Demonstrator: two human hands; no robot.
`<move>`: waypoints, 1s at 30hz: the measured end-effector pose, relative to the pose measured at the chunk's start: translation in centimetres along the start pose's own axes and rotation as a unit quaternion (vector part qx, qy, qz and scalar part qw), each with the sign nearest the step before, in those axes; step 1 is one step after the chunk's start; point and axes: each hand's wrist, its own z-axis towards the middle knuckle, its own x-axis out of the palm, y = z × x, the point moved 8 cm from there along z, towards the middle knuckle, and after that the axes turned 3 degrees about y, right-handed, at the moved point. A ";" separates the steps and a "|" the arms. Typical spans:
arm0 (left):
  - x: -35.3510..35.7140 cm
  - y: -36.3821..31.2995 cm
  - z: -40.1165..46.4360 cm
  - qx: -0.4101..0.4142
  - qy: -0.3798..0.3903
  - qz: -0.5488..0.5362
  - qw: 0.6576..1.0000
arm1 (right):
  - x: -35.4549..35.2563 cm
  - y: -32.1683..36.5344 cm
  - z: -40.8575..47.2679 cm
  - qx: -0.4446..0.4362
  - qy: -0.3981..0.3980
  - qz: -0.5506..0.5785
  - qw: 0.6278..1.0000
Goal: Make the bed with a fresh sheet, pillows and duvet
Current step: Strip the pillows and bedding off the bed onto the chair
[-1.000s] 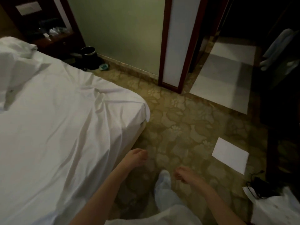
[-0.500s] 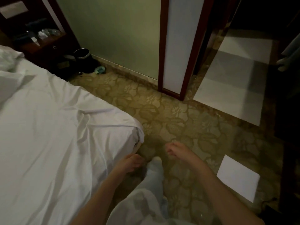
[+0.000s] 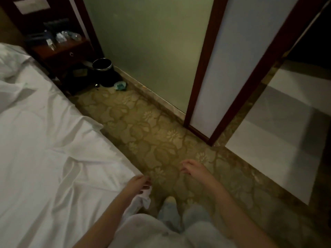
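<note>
Left hand (image 3: 138,183) — we're pinching the creased white bed sheet's (image 3: 53,158) corner; right hand (image 3: 194,167) loosely curled, holding nothing, over patterned carpet (image 3: 143,133).

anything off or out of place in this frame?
Yes: a crumpled teal scrap lies on the carpet beside the black bin, not in it. The white sheet is wrinkled, unsmoothed.

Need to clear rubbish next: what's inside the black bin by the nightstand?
Looking into the black bin, only a dark interior below the shiny rim shows; any contents are hidden in shadow. A crumpled teal scrap lies outside it.
</note>
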 end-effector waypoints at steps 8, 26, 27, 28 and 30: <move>-1.0 -14.2 8.0 0.047 -0.028 -0.064 0.996 | -5.4 3.8 10.1 0.085 0.022 -0.029 0.996; -13.5 -30.8 23.2 -0.013 -0.153 -0.258 0.954 | -3.8 32.7 37.7 0.044 0.211 -0.186 0.959; -14.3 -30.5 23.6 -0.027 -0.166 -0.276 0.946 | -2.5 34.5 38.7 0.039 0.224 -0.199 0.953; -15.2 -30.3 23.9 -0.041 -0.181 -0.290 0.939 | -1.0 36.3 40.0 0.031 0.236 -0.213 0.948; -17.6 -29.7 25.1 -0.062 -0.222 -0.303 0.925 | 2.2 39.7 42.7 0.007 0.254 -0.234 0.938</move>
